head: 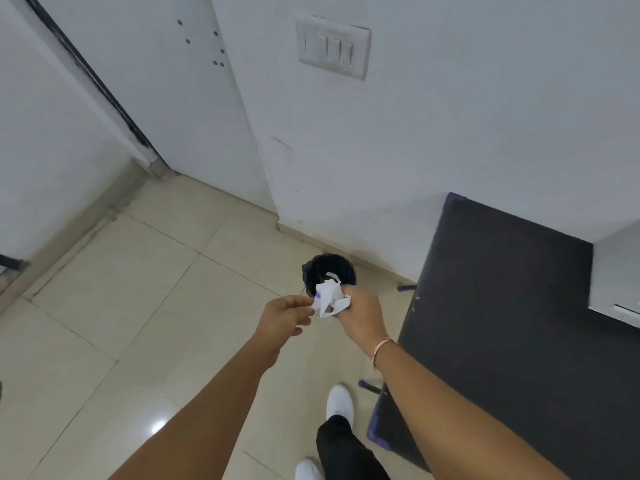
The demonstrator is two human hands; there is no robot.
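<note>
While left hand and right hand pinch crumpled paper, bin rim gapes below.

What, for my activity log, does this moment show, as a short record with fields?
held thing: crumpled white paper
right hand: grips the paper
left hand: pinches the paper's edge
beneath the paper: black bin, standing on the tiled floor
right of the bin: dark table
on the wall: switch plate
</note>
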